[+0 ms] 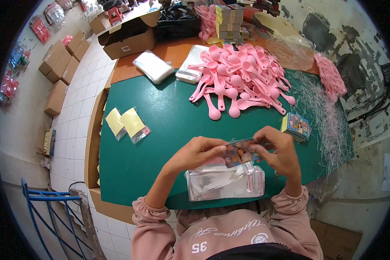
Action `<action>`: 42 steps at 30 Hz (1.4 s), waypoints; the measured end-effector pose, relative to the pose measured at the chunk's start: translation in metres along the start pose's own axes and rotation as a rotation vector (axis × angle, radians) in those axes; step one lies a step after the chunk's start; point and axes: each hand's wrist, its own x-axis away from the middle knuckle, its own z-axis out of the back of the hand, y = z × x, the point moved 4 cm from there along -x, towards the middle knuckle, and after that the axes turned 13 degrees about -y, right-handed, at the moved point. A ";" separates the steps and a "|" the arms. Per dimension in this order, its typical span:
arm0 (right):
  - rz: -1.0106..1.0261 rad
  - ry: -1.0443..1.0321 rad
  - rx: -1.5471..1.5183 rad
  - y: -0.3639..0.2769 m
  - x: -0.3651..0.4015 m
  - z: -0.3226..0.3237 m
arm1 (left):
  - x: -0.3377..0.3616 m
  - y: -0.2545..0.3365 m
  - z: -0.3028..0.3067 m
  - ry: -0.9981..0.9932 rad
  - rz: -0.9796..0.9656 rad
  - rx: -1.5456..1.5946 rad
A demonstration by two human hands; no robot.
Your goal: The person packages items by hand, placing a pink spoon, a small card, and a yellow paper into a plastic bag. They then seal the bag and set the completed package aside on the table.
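Both hands hold a printed picture card in front of my body. My left hand pinches its left end, thumb on top. My right hand grips the right end between thumb and fingers. Something pink shows just below my left fingers, partly hidden. Under the card lies a stack of clear plastic bags near the table's front edge. Close to my right hand stands a pile of similar printed cards. Beyond the hands is a large heap of pink plastic spoons.
Two filled clear packets with yellow cards lie on the left of the green table. More clear bag stacks sit farther back. Tangled clear plastic strips hang over the right edge. An open cardboard box stands at the back.
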 end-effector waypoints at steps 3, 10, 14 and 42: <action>-0.004 -0.213 0.057 0.002 -0.010 -0.011 | -0.005 0.013 -0.012 -0.051 -0.051 -0.033; 0.082 -0.256 -0.074 0.022 -0.020 -0.035 | 0.004 0.009 -0.007 0.116 -0.008 -0.324; -0.130 -0.140 -0.240 0.039 -0.017 -0.020 | 0.029 -0.013 0.010 -0.035 -0.085 -0.029; 0.214 -0.474 0.166 -0.005 0.040 -0.107 | 0.074 -0.053 -0.126 0.502 0.012 0.729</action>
